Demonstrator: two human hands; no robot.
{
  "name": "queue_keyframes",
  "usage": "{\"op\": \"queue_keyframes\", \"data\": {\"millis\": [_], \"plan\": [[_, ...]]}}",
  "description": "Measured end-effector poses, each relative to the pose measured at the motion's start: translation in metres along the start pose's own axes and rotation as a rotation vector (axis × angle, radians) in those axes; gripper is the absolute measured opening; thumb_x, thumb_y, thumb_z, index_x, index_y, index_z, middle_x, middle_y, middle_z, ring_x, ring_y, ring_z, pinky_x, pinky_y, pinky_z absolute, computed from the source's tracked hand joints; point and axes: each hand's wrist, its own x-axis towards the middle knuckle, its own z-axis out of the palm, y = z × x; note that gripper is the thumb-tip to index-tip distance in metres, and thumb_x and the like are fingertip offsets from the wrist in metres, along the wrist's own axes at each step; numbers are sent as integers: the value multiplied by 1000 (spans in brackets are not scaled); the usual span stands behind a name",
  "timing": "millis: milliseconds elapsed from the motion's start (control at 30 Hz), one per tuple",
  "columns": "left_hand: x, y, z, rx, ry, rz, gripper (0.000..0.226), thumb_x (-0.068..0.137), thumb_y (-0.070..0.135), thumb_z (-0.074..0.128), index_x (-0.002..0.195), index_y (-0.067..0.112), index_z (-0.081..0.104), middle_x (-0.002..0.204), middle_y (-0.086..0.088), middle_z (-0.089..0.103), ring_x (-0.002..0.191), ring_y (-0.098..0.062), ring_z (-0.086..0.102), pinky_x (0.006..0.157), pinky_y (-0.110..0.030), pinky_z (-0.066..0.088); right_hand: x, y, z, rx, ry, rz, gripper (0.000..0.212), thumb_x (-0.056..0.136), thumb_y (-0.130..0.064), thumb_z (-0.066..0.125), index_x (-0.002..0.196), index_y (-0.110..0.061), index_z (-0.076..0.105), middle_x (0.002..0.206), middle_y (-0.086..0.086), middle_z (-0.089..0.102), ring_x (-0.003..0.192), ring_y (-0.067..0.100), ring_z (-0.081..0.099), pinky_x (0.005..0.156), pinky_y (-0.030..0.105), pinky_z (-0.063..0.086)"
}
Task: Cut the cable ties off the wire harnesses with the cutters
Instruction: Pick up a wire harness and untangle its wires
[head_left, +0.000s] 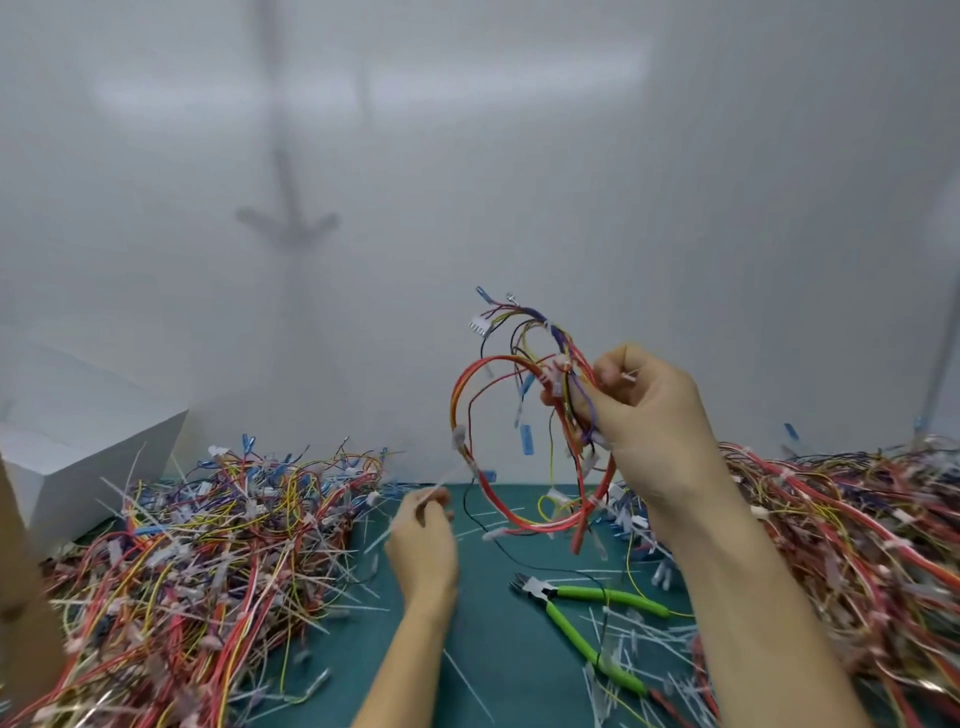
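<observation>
The cutters (550, 597) lie flat on the green surface (493, 649), untouched by either hand. Their long axis runs on a diagonal: the jaws point up and to the left, away from the person, and the two green handles trail down to the right, splayed apart.

Above and just behind the cutters, the right hand (644, 415) holds a wire harness (498, 358) up off the surface. Its grip is closed, with the fingers curled round the gathered strands on the right side of the coil. The harness hangs as a loose loop of red, orange, yellow and purple wires. Its long axis is roughly upright, a white connector points up and left at the top, and the bottom of the loop dangles close above the surface.

To the left of the cutters, the left hand (423, 540) is lower. Its grip is pinched shut on a thin white cable tie (441, 483), which slants up and right toward the harness's left edge.

Heaps of harnesses lie well to the left (208, 545) and right (857, 545) of the cutters. Loose ties (639, 639) are scattered beside the handles.
</observation>
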Motion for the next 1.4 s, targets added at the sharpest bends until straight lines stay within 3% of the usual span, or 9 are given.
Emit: {"op": "queue_keyframes", "data": {"millis": [100, 200, 500, 833, 967, 1067, 1167, 1300, 1400], "plan": [[5, -24, -20, -13, 47, 59, 33, 94, 1, 46, 83, 25, 66, 88, 6, 71, 86, -13, 69, 80, -39, 54, 2, 7, 0, -108, 55, 34, 34, 95, -7, 64, 70, -18, 43, 93, 34, 66, 83, 51, 64, 62, 52, 52], [23, -27, -43, 89, 14, 191, 32, 94, 0, 47, 87, 24, 67, 85, 9, 71, 82, -13, 69, 83, -49, 55, 3, 11, -1, -150, 91, 58, 33, 95, -6, 62, 71, -18, 43, 91, 31, 67, 64, 24, 64, 57, 35, 51], [27, -28, -89, 323, -348, 502, 31, 94, 0, 56, 97, 28, 70, 93, 15, 72, 88, -2, 69, 78, -32, 59, 7, 17, 0, -165, 68, 68, 34, 94, -10, 65, 69, -18, 44, 70, 9, 68, 63, 17, 62, 55, 29, 49], [24, 86, -35, -568, -75, 86, 37, 93, -10, 36, 90, 12, 65, 87, -6, 72, 78, -19, 70, 61, -22, 55, 5, 19, 5, -278, -33, 17, 22, 93, -13, 67, 79, -20, 51, 80, 6, 77, 88, 34, 71, 81, 47, 54], [13, 126, -38, -311, -317, 212, 27, 90, 23, 48, 78, 14, 70, 76, -4, 75, 64, -15, 68, 58, -27, 52, 4, 10, 5, -105, -28, -16, 13, 95, -14, 65, 95, -16, 52, 82, 5, 78, 79, 27, 70, 66, 41, 53], [7, 146, -38, 18, -625, 333, 42, 84, 47, 43, 80, 21, 75, 86, 3, 77, 80, -10, 71, 71, -31, 47, 2, 4, 3, 79, -64, -39, 13, 95, -10, 64, 104, -10, 55, 85, 3, 78, 83, 10, 74, 67, 16, 54], [3, 149, -40, 174, -802, 456, 39, 81, 40, 40, 94, 26, 75, 99, 15, 74, 99, 0, 65, 79, -25, 42, 2, 1, 2, 161, -40, -83, 10, 95, -6, 61, 104, -7, 57, 86, 6, 78, 85, 14, 74, 78, 18, 56], [5, 125, -45, 17, -549, 309, 33, 75, 48, 53, 97, 27, 64, 107, 7, 67, 105, -10, 62, 80, -33, 53, 3, -2, -2, 242, 44, -139, 8, 97, -1, 56, 102, -7, 56, 82, 6, 77, 77, 12, 72, 74, 18, 55], [5, 114, -49, 214, -608, 78, 70, 67, 82, 60, 95, 18, 60, 93, -2, 71, 82, -17, 71, 59, -32, 57, 5, -1, -5, 254, 107, -185, 9, 97, 1, 56, 103, -7, 54, 80, 6, 76, 69, 12, 65, 67, 20, 54]]}}
